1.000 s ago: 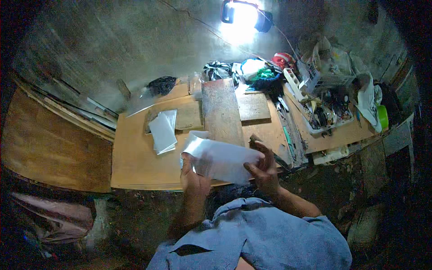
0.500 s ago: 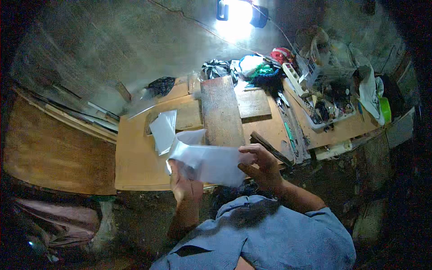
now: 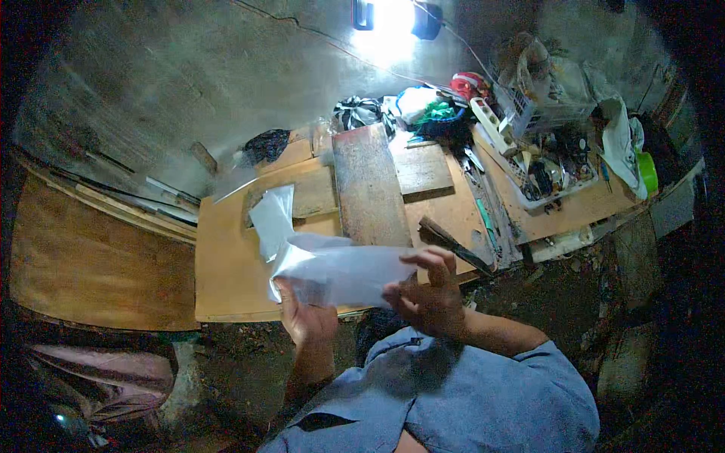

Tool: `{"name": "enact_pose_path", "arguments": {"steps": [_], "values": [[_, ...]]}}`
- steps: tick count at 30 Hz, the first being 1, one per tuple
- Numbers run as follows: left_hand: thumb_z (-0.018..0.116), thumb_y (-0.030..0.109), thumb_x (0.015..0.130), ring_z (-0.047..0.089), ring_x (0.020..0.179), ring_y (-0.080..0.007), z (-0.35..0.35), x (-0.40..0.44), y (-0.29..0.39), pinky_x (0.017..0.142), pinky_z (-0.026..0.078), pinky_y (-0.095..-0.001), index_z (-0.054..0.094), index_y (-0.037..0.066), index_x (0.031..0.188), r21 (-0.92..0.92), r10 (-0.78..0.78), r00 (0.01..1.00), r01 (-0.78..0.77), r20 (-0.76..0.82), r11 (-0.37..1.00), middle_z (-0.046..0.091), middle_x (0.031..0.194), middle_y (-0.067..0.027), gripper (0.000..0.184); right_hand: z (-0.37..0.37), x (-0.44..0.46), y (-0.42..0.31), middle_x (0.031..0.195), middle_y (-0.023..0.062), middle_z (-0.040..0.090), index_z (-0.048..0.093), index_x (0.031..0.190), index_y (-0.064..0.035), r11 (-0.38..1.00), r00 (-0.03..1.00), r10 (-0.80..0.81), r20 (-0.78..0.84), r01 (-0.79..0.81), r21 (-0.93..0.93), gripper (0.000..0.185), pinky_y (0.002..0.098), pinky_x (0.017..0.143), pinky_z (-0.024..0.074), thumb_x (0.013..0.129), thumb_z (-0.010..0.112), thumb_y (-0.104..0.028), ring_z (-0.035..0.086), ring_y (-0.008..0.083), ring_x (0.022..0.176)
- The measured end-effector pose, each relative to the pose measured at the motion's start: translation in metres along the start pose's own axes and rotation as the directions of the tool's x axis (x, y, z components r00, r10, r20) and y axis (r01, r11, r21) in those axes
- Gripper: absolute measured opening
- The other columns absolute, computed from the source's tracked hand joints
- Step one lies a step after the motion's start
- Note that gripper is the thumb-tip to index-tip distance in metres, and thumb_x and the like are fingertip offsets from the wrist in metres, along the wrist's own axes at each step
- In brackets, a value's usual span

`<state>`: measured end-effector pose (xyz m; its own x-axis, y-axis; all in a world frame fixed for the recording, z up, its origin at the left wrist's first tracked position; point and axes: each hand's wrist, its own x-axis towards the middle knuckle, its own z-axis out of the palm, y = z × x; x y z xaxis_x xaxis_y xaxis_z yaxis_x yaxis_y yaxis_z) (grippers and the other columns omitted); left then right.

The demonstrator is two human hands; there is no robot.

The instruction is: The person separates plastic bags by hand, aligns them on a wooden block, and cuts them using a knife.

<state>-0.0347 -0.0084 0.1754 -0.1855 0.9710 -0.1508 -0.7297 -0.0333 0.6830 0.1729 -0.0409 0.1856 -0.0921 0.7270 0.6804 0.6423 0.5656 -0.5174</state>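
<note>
A translucent plastic sheet or bag [image 3: 351,266] is stretched sideways in front of me, above the near edge of the table. My left hand [image 3: 308,318] is closed on its left end, with the thumb up along the plastic. At the right end is my right hand [image 3: 434,294], its bent fingers and thumb apart against the plastic; whether they pinch it is not plain. Behind the left end lie more translucent plastic pieces [image 3: 273,217] on the table, partly over a wooden board.
The wooden table [image 3: 226,279] carries a long dark plank [image 3: 370,181], a smaller wood block [image 3: 423,172] and a dark stick [image 3: 457,245]. On the right stand a tray of tools [image 3: 555,185], a power strip [image 3: 491,124] and a plastic basket [image 3: 559,113]. A bright lamp [image 3: 393,23] hangs at the back.
My right hand has shifted slightly down, with its fingers spread wider at the plastic's right end. The plastic's left end has moved a little left. My view has tilted slightly.
</note>
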Motion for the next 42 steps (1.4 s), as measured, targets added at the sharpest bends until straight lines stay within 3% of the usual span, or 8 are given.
{"name": "enact_pose_path", "arguments": {"steps": [3,5,9,13,18,34,37,42], "values": [[0.045,0.048,0.093,0.049,0.114,-0.0242,0.000,-0.001,0.002,0.097,0.039,-0.0458,0.044,0.009,0.129,-0.012,-0.018,1.000,0.018,-0.011,1.000,0.052,0.123,-0.0062,0.053,-0.003,-0.001,-0.005,0.113,0.0136,0.054,0.066,0.090,-0.0146,0.992,0.995,-0.088,0.042,0.092,-0.089,0.028,0.0394,0.082,0.0447,0.065,0.079,-0.018,0.053,0.0305,0.101],[0.045,0.047,0.094,0.050,0.113,-0.0238,0.003,-0.003,0.004,0.096,0.039,-0.0448,0.044,0.009,0.129,-0.008,-0.031,0.999,0.030,-0.033,1.000,0.053,0.121,-0.0058,0.052,-0.002,-0.001,0.001,0.109,0.0147,0.057,0.065,0.097,-0.0122,0.948,0.969,-0.112,0.222,0.037,0.315,0.029,0.0396,0.083,0.0463,0.069,0.074,-0.014,0.056,0.0298,0.098],[0.045,0.047,0.093,0.049,0.113,-0.0242,0.002,-0.004,0.008,0.097,0.038,-0.0453,0.043,0.009,0.129,0.090,0.024,0.998,-0.019,-0.059,0.996,0.053,0.122,-0.0052,0.053,-0.013,0.011,-0.004,0.109,0.0170,0.058,0.065,0.098,-0.0072,0.782,0.937,0.009,0.349,-0.224,0.582,0.021,0.0375,0.084,0.0494,0.077,0.059,-0.003,0.060,0.0292,0.097],[0.049,0.048,0.091,0.047,0.117,-0.0256,-0.006,-0.002,0.010,0.101,0.035,-0.0473,0.042,0.010,0.131,0.074,0.072,0.993,-0.079,0.090,0.994,0.050,0.127,-0.0052,0.056,-0.008,0.008,0.006,0.107,0.0165,0.059,0.064,0.098,-0.0060,0.855,0.963,-0.009,0.270,-0.133,0.501,0.021,0.0351,0.081,0.0503,0.079,0.057,-0.001,0.061,0.0290,0.095],[0.046,0.048,0.092,0.044,0.121,-0.0275,0.001,-0.007,0.014,0.103,0.033,-0.0496,0.039,0.009,0.134,0.003,0.042,0.997,-0.042,0.060,0.999,0.048,0.130,-0.0069,0.057,0.000,0.011,0.003,0.103,0.0148,0.059,0.061,0.104,-0.0064,0.969,0.997,0.054,0.046,-0.064,0.240,0.028,0.0353,0.081,0.0499,0.077,0.068,-0.009,0.059,0.0293,0.095],[0.045,0.049,0.093,0.048,0.116,-0.0299,-0.001,-0.010,0.014,0.097,0.040,-0.0515,0.037,0.009,0.136,0.047,0.030,0.999,-0.031,0.027,0.998,0.048,0.130,-0.0118,0.060,-0.001,0.022,-0.002,0.096,0.0124,0.058,0.057,0.115,-0.0113,0.986,0.987,0.125,0.098,-0.135,0.102,0.045,0.0385,0.077,0.0500,0.074,0.074,-0.022,0.057,0.0298,0.088],[0.047,0.049,0.091,0.048,0.116,-0.0299,-0.008,-0.005,0.011,0.096,0.040,-0.0512,0.037,0.009,0.136,-0.045,0.013,0.991,-0.007,0.133,0.999,0.048,0.129,-0.0119,0.060,0.000,0.025,-0.003,0.089,0.0107,0.059,0.058,0.109,-0.0104,0.992,0.998,0.052,0.030,-0.055,0.117,0.040,0.0384,0.073,0.0503,0.074,0.074,-0.021,0.058,0.0283,0.083],[0.051,0.048,0.090,0.048,0.116,-0.0307,-0.004,-0.006,0.011,0.096,0.040,-0.0510,0.037,0.008,0.135,-0.040,0.021,0.999,-0.019,0.044,0.999,0.047,0.129,-0.0124,0.061,0.000,0.023,-0.007,0.082,0.0074,0.060,0.058,0.096,-0.0102,0.973,0.990,0.103,0.098,-0.120,0.196,0.029,0.0370,0.070,0.0506,0.073,0.075,-0.019,0.057,0.0267,0.077]]}}
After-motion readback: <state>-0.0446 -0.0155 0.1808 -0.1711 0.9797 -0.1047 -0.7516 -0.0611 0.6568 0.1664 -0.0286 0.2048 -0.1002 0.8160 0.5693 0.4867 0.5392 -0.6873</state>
